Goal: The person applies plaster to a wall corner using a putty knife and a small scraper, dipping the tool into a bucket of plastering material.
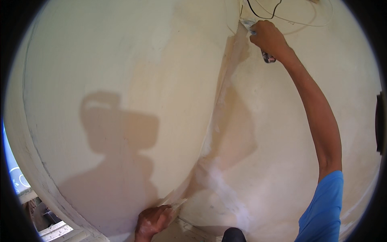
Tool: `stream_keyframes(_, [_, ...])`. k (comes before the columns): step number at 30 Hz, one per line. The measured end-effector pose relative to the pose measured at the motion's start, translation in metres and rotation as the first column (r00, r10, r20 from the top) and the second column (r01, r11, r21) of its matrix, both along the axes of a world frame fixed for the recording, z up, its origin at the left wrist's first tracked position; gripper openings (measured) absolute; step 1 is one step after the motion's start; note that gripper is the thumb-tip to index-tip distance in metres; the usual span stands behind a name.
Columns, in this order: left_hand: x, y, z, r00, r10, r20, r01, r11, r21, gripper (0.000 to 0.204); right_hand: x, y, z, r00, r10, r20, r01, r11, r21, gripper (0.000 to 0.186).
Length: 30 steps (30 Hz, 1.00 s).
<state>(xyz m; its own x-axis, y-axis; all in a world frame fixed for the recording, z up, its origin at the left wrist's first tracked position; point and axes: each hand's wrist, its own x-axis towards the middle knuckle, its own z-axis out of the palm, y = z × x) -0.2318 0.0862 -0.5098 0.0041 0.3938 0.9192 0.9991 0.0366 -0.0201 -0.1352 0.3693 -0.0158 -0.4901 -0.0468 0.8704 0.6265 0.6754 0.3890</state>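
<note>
High up at the inside corner of two cream walls, my right hand [271,38] is closed round a putty knife [269,56]. Its dark, smeared handle sticks out below the fist, and the blade lies against the wall by the corner. Low down, my left hand [152,221] is closed with its fingers curled, beside a flat pale piece [176,205] near the foot of the corner. What that piece is, I cannot make out. Whitish and brownish filler patches [219,181] run along the corner and spread onto the right wall [290,161].
Thin black and white cables [264,17] loop on the wall above my right hand. My shadow falls on the left wall [177,101]. A window or door frame [30,149] edges the far left. A dark rounded thing [234,235] shows at the bottom, and a dark object [379,123] at the right rim.
</note>
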Motion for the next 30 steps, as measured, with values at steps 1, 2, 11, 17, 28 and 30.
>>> stream_keyframes(1, [0.0, -0.002, 0.0, 1.0, -0.007, 0.009, 0.007, 1.0, 0.001, 0.014, 0.002, -0.002, -0.006, 1.0, 0.012, 0.005, -0.012, 1.0, 0.029, 0.023])
stream_keyframes(2, [-0.001, -0.004, -0.001, 1.0, -0.013, 0.017, 0.013, 1.0, 0.002, 0.013, 0.003, -0.003, -0.013, 1.0, 0.025, 0.011, -0.025, 0.998, 0.059, 0.023])
stream_keyframes(11, [0.001, -0.01, 0.001, 0.998, -0.052, 0.026, 0.052, 0.999, 0.006, 0.018, 0.032, -0.043, -0.04, 0.994, 0.095, 0.043, -0.1, 0.987, 0.123, 0.02])
stream_keyframes(17, [0.001, -0.014, 0.0, 1.0, -0.013, 0.023, 0.013, 1.0, -0.021, 0.02, 0.007, -0.032, -0.001, 0.999, 0.005, 0.042, -0.003, 0.999, -0.038, 0.023])
stream_keyframes(28, [0.013, -0.007, 0.001, 0.987, 0.159, -0.005, -0.159, 0.987, -0.027, 0.009, 0.037, -0.056, -0.137, 0.918, -0.094, 0.386, 0.19, 0.957, -0.22, 0.027])
stream_keyframes(30, [0.012, -0.004, -0.002, 0.992, 0.112, 0.051, -0.11, 0.993, -0.03, 0.01, 0.065, -0.081, -0.164, 0.847, 0.001, 0.531, 0.199, 0.926, -0.32, 0.024])
